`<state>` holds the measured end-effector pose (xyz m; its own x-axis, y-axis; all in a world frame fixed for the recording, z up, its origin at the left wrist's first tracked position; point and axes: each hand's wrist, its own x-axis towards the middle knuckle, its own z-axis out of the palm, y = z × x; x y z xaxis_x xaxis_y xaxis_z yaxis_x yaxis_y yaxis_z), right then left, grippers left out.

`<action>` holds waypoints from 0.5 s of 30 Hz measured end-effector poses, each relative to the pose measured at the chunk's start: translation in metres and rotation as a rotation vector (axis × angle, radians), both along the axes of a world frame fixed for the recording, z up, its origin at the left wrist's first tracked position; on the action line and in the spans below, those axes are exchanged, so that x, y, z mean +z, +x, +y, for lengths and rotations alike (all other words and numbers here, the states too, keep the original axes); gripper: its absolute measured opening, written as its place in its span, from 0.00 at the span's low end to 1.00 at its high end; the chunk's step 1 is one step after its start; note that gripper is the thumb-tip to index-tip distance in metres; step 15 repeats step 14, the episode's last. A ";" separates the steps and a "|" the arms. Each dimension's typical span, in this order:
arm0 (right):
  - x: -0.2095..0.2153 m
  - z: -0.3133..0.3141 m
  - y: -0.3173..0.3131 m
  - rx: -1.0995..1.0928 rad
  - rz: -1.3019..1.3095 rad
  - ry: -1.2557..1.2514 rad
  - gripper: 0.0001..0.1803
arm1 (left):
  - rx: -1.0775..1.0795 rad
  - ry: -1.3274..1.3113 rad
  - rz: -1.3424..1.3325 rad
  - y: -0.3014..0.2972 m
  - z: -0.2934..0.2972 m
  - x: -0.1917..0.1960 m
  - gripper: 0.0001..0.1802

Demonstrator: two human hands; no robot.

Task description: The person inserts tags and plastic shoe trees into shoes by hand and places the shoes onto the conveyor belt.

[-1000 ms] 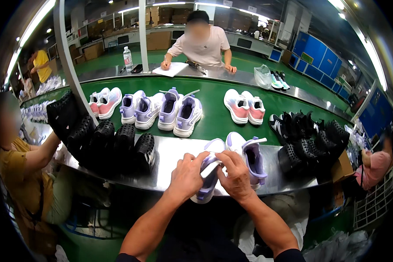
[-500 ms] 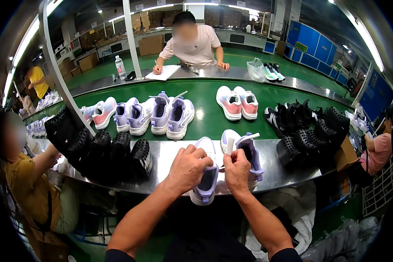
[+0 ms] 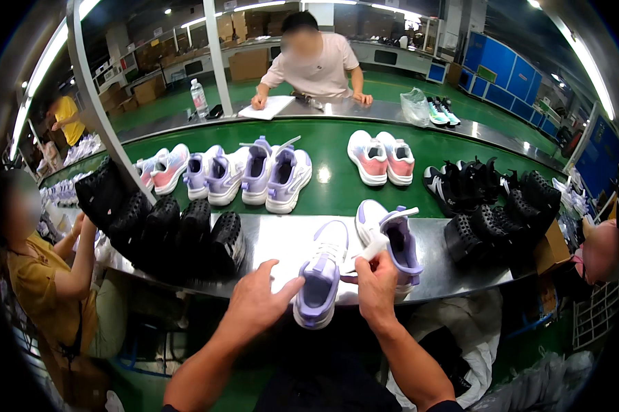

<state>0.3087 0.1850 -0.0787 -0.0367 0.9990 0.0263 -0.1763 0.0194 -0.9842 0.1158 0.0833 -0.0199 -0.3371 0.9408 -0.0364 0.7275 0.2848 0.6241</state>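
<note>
A white and lavender sneaker (image 3: pixel 320 278) lies on the steel bench edge (image 3: pixel 282 240), heel toward me. My left hand (image 3: pixel 258 302) rests beside its heel with fingers spread, the index finger touching the shoe. My right hand (image 3: pixel 377 287) pinches a white strip (image 3: pixel 368 248) that reaches up between this sneaker and its mate (image 3: pixel 392 237), which stands just to the right, toe pointing away.
Several pairs of sneakers sit on the green belt (image 3: pixel 330 182) behind the bench. Black shoes (image 3: pixel 165 223) are heaped at left, more black shoes (image 3: pixel 495 199) at right. A person in yellow (image 3: pixel 45 275) works at my left, another person (image 3: pixel 313 62) writes across the belt. A metal post (image 3: pixel 100 103) leans at left.
My left hand has let go of the near sneaker and opened beside its heel. The sneaker now lies flat on the bench. My right hand still holds the white strip.
</note>
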 end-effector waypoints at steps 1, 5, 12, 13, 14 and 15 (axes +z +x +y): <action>0.004 -0.017 0.002 0.036 0.058 -0.002 0.06 | 0.015 -0.008 -0.006 -0.007 -0.011 0.000 0.33; 0.014 -0.081 0.017 0.168 0.114 0.006 0.08 | 0.124 -0.455 -0.934 -0.006 -0.049 -0.023 0.39; 0.040 -0.141 0.070 0.560 -0.359 0.397 0.27 | 0.156 -0.091 -0.977 0.012 -0.109 -0.078 0.42; 0.041 -0.131 0.081 0.736 -0.517 0.686 0.34 | 0.132 -0.109 -0.920 0.010 -0.117 -0.080 0.42; 0.034 -0.132 0.092 0.870 -0.522 0.716 0.35 | 0.097 -0.134 -0.870 0.009 -0.120 -0.076 0.42; 0.034 -0.132 0.092 0.870 -0.522 0.716 0.35 | 0.097 -0.134 -0.870 0.009 -0.120 -0.076 0.42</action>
